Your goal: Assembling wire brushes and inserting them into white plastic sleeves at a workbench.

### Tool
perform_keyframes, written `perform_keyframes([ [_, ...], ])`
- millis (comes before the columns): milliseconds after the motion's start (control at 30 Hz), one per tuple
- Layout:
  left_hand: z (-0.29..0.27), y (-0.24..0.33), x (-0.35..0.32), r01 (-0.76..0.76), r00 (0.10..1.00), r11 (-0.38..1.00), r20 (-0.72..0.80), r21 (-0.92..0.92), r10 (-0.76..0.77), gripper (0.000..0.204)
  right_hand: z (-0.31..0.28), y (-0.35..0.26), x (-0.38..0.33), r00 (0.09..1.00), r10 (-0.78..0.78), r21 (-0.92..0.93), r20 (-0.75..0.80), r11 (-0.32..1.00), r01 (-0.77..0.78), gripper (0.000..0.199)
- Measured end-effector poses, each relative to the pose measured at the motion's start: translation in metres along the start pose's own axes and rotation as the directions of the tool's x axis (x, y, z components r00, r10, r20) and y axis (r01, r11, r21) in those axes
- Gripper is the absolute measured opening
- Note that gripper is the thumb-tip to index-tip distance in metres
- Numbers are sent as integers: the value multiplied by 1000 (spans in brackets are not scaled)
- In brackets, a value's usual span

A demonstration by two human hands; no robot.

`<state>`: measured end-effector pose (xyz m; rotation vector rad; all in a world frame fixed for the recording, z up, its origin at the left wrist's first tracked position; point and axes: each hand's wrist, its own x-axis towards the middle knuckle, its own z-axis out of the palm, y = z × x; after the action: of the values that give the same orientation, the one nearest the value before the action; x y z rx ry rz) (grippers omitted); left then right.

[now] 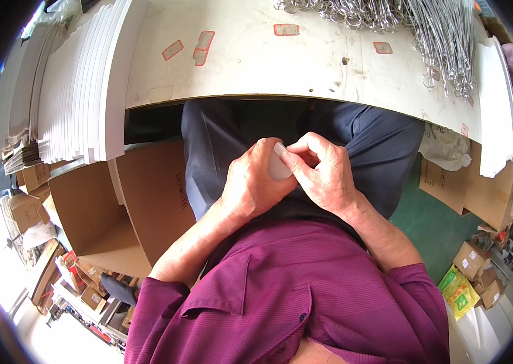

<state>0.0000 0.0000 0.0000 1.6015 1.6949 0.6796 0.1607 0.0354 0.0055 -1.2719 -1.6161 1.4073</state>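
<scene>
1. Here, a pale tabletop (238,73) spans the top of the view, with a few red-edged labels (286,30) stuck on it.
2. Below its near edge is the person, seen from above, in a purple shirt (281,261) and dark trousers (205,145).
3. At the left, near one knee, is an open cardboard box (153,200).
4. White boards (80,85) form a tight row at the tabletop's left end.
5. Metal wires (445,45) with looped ends lie heaped at its upper right.
6. Over the lap, the left hand (252,179) is curled around a small white piece (278,168); the right hand (328,176) has thumb and forefinger pressed together at its upper edge.
7. Whatever lies between those two fingertips is hidden.
</scene>
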Motion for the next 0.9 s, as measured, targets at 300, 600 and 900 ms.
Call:
perform_keyframes([
  [300,-2,3,0,-24,1000,1000,15,9,24,49,-2,6,1,982,189,232,7,955,-185,16],
  [600,-1,4,0,-10,996,1000,86,13,9,48,-6,1,-1,993,115,131,4,985,-114,18],
  [900,4,3,-1,-36,998,999,52,3,36,46,-7,8,-3,999,-28,-65,-40,998,25,15],
])
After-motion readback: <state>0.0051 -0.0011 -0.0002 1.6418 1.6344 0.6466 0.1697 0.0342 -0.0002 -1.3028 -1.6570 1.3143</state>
